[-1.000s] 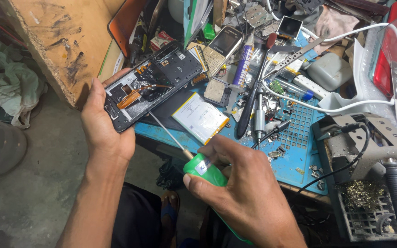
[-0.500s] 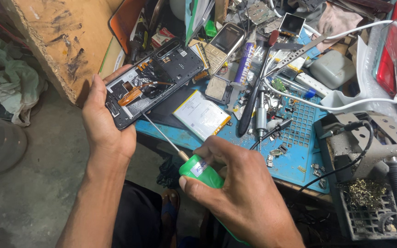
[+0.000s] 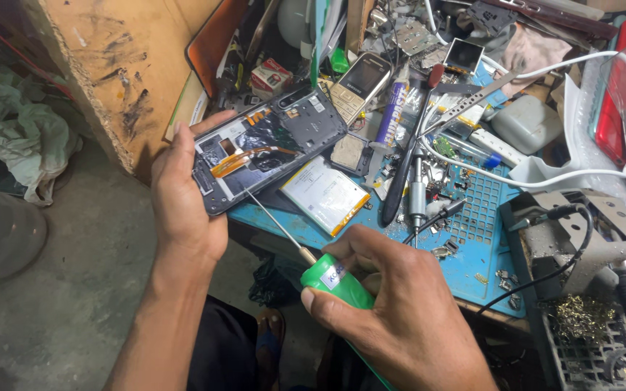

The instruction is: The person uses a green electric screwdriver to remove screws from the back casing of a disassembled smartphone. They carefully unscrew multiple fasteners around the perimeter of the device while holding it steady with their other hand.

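Observation:
My left hand (image 3: 182,195) grips an opened black phone (image 3: 273,148) by its near end, back side up, with an orange ribbon cable across its insides. My right hand (image 3: 393,311) is closed around the green handle of a screwdriver (image 3: 338,282). Its thin metal shaft runs up and left, and the tip rests on the phone's lower part near the ribbon cable. A flat white battery (image 3: 325,194) lies on the blue mat (image 3: 472,261) just right of the phone.
The bench is crowded: a keypad phone (image 3: 360,83), a tube (image 3: 391,112), tweezers (image 3: 472,98), a black tool (image 3: 403,174), white cable (image 3: 566,177), loose screws. A soldering station (image 3: 603,304) stands at right. A wooden board (image 3: 132,65) and rags (image 3: 23,137) are at left.
The phone and my left hand have shifted slightly lower and right in view. The screwdriver tip stays at the phone's lower part; my right hand has barely moved.

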